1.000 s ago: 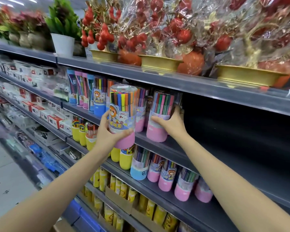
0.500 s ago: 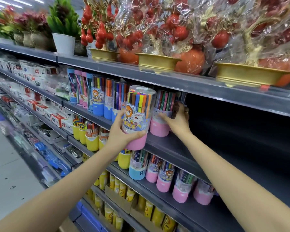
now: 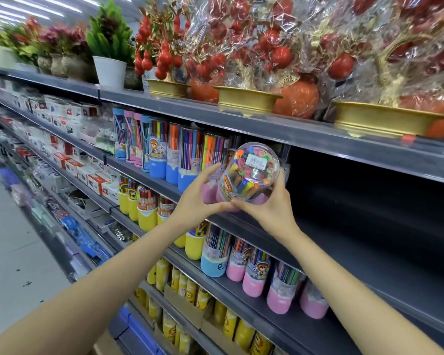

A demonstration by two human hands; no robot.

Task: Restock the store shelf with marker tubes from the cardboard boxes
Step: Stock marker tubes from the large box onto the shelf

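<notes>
Marker tube (image 3: 249, 175) (clear lid, pink base, cartoon label) held in the air at the front edge of the shelf (image 3: 344, 242), tipped so the lid faces the camera; not yet standing on the shelf board. Price sticker visible on the lid, text too small to read.

Left hand (image 3: 198, 198) curled round the tube's left side and base, thumb underneath. Right hand (image 3: 269, 206) curled round the lower right side, fingers wrapping behind. Both hands gripping the same tube.

Second pink-based tube (image 3: 210, 190) just behind and left of the held one, partly hidden by the left hand; contact between the two cannot be told. Row of blue-based tubes (image 3: 174, 160) standing upright to the left on the same shelf. Dark, unfilled stretch of shelf to the right.

Step in hand (judged): setting the tube upright beside the last pink one. To do well: tilt base down first, seat the base flat on the board, slide back flush with the row, label outward. Keep the lid under the shelf above (image 3: 318, 134). Release one hand only once the base sits square; risk of toppling the neighbour if pushed sideways.

Lower shelf: yellow-based tubes (image 3: 146, 216) and more pink-based tubes (image 3: 280, 295). Cardboard boxes not seen.
</notes>
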